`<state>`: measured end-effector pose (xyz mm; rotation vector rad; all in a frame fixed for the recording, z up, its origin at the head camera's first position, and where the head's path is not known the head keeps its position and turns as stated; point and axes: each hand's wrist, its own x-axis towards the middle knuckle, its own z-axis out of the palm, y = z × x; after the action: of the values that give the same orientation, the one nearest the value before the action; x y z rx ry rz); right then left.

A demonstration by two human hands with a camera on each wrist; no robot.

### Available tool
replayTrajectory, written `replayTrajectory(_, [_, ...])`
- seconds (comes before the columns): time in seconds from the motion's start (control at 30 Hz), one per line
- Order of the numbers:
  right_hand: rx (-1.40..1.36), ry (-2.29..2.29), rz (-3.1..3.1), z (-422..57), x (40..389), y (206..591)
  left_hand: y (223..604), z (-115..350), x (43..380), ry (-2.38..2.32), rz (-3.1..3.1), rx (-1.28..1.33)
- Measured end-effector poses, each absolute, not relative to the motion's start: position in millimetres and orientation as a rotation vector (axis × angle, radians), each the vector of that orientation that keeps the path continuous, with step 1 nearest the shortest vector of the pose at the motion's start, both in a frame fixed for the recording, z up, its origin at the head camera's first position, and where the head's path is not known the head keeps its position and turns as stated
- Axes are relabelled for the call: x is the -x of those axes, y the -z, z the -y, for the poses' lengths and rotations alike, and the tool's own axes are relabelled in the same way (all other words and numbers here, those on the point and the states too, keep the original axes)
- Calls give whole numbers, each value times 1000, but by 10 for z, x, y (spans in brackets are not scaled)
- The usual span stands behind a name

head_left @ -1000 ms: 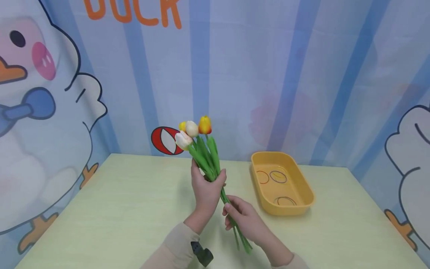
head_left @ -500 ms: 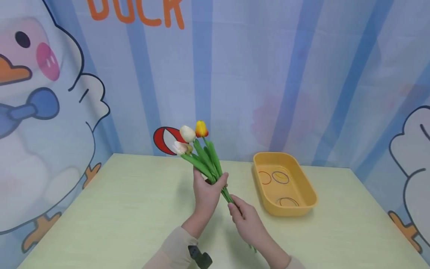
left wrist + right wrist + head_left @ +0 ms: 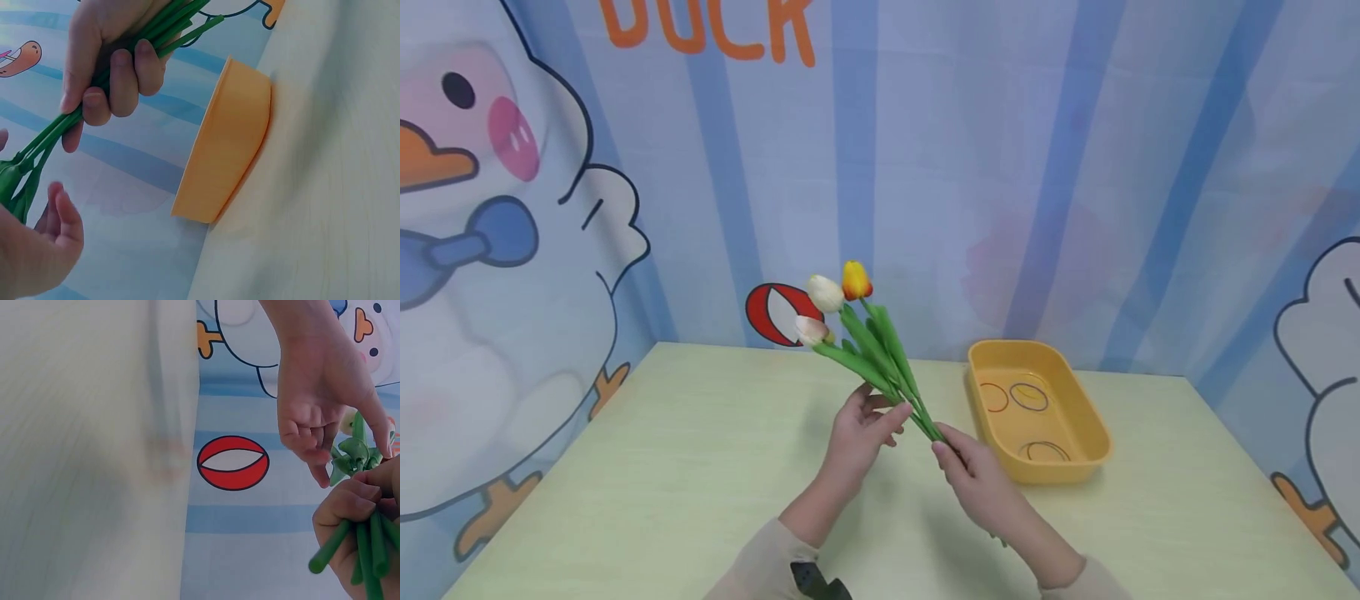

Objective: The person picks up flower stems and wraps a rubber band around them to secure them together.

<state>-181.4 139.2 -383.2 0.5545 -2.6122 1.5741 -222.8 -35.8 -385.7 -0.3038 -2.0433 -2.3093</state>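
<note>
My right hand (image 3: 979,482) grips a bunch of tulips (image 3: 880,354) by the green stems, with the curled fingers plain in the left wrist view. The bunch tilts up and to the left. White, pinkish-white and yellow-red flower heads show at its top. My left hand (image 3: 859,435) is just below the leaves, thumb and fingers spread apart on either side of the stems. In the right wrist view this left hand (image 3: 319,394) looks loose, its fingers bent and not closed on the stems. Cut stem ends (image 3: 375,550) stick out below the right hand.
A yellow plastic tray (image 3: 1052,472) with several thin coloured rings, like rubber bands (image 3: 1028,397), stands right of the hands. The pale green table (image 3: 737,467) meets a blue striped curtain (image 3: 917,167) printed with ducks. A dark strap device (image 3: 816,582) sits on the left wrist.
My left hand has loosened from around the tulips and dropped slightly. The right hand has moved right and now holds the bunch, which leans more. The yellow tray has not moved on the table.
</note>
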Motion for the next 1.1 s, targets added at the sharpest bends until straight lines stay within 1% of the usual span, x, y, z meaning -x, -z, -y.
replayTrajectory(0.27, [-590,-1523,2625,-1420,1778,3806,3821,406,2168,2400,2071,388])
replayTrajectory(0.43, [-564,-1467,2689,-1396,1758,3835,3811,409,2158,2418,2069,360])
replayTrajectory(0.63, [-622,-1325,2693,-1359,1757,3894,3799,403,2154,2408,2075,355])
replayTrajectory(0.9, [-703,-1132,2690,-1295,1753,3917,3800,382,2153,2365,2109,283])
replayTrajectory(1.1, [-754,-1004,2704,-1243,1733,3920,3815,371,2168,2366,2088,176])
